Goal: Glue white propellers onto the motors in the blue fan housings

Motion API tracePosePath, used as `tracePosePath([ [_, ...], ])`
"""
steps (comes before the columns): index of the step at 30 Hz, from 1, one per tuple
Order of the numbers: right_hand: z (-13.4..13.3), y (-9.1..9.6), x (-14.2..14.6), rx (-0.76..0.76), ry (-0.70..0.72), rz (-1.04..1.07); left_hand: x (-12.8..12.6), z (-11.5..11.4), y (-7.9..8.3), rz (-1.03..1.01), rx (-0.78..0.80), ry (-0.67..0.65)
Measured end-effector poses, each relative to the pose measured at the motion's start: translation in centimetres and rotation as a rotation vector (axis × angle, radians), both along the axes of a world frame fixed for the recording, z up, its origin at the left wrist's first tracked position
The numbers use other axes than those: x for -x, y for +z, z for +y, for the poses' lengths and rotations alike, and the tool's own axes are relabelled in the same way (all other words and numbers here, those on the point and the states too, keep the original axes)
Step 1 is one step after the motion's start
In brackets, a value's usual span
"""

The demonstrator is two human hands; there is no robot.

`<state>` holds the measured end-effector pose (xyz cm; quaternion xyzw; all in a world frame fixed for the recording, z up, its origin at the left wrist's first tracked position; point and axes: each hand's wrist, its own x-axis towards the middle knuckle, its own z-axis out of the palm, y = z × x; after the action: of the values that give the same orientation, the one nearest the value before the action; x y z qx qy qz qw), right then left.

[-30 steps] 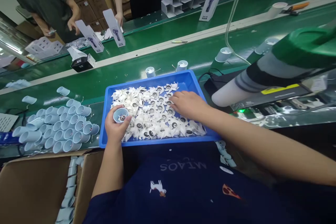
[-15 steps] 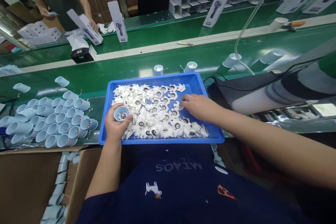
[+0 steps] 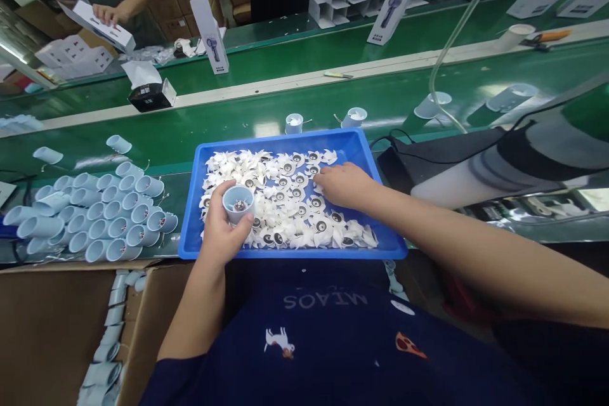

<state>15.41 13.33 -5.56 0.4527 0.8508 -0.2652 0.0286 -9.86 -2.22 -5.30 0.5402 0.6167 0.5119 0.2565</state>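
My left hand (image 3: pixel 223 228) is closed round a light blue plastic cylinder (image 3: pixel 231 196), its open end facing up. Inside the cylinder a small motor with reddish wires (image 3: pixel 239 206) shows. The cylinder is above the left part of a blue tray (image 3: pixel 285 254). White fan wheels (image 3: pixel 297 238), some with dark round hubs, cover much of the tray floor. Over the tray's right half, my right hand (image 3: pixel 345 185) has its fingers bent down and pinched at a white fan wheel (image 3: pixel 318 189), mostly hidden by the fingertips.
Many light blue cylinders (image 3: pixel 114 210) lie stacked at left. Two stand behind the tray, one with a white fan wheel (image 3: pixel 354 117) inside. A grey-white tube-shaped device (image 3: pixel 457 181) lies at right. Across the green belt (image 3: pixel 266 98), another person's hands (image 3: pixel 108 14) hold a white box.
My left hand has moved right with the cylinder, further over the tray. My right hand has shifted slightly left and up. The other person has lifted a white box off the far bench.
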Motion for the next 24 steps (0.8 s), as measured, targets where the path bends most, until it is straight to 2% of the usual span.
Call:
tracePosePath([
  [2, -1.0, 1.5, -0.6, 0.158, -0.035, 0.208, -0.1, -0.6, 0.4, -0.035, 0.007, -0.054],
  [5, -3.3, 3.5, -1.4, 0.480, -0.073, 0.547, -0.7, -1.0, 1.3, -0.050, 0.028, -0.109],
  [9, -5.9, 4.4, -1.5, 0.824, -0.141, 0.851, -2.2, -0.6, 2.9, 0.172, -0.044, -0.198],
  [12, -6.6, 4.0, -1.3, 0.963, -0.175, 0.969, -3.0, 0.0, 3.6, 0.293, -0.088, -0.257],
  [15, -6.7, 3.6, -1.5, 1.013, -0.185, 1.037, -3.5, 0.2, 3.9, 0.361, -0.092, -0.288],
  [18, -6.8, 3.5, -1.5, 1.006, -0.182, 1.066, -4.0, 0.3, 3.9, 0.432, -0.089, -0.310],
  [19, -6.9, 3.6, -1.4, 0.969, -0.173, 1.065, -4.3, 0.3, 3.8, 0.457, -0.087, -0.321],
  [20, -7.1, 3.8, -1.2, 0.866, -0.146, 1.050, -4.6, 0.4, 3.8, 0.482, -0.088, -0.330],
  [21, -7.2, 3.9, -0.9, 0.696, -0.100, 1.022, -5.0, 0.4, 3.7, 0.507, -0.099, -0.328],
  [24, -7.3, 4.3, 0.0, 0.061, 0.082, 0.876, -6.1, 0.5, 3.1, 0.555, -0.182, -0.246],
])
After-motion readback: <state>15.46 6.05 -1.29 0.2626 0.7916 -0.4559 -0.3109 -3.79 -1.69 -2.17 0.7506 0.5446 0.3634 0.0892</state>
